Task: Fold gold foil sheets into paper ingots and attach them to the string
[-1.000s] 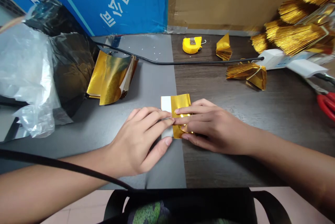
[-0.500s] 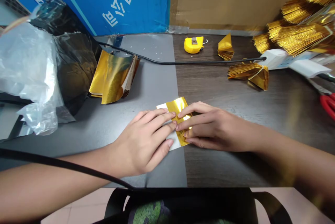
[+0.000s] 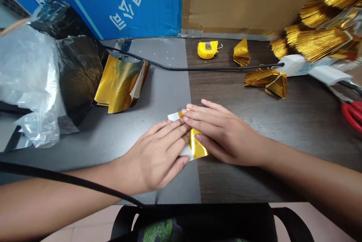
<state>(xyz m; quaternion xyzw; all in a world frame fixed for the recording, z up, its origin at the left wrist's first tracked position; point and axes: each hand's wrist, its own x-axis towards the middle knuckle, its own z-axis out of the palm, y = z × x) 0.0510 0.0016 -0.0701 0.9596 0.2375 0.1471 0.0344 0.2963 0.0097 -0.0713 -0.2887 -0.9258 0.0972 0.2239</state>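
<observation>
A small gold foil sheet with a white back lies on the table near its front edge, partly folded. My left hand lies flat over the sheet's left part, fingers stretched out and pressing down. My right hand lies flat over its right and upper part, fingers extended leftward, tips meeting those of the left hand. Most of the sheet is hidden beneath both hands; only a gold corner and a white strip show.
A stack of gold foil sheets lies at left beside plastic bags. A black cable crosses the table. A yellow tape measure, folded gold pieces, gold bundles and red scissors lie at back and right.
The sheet has turned slightly and been folded over. My right hand slid up and left to lie flat over it; my left hand shifted a little and presses flat.
</observation>
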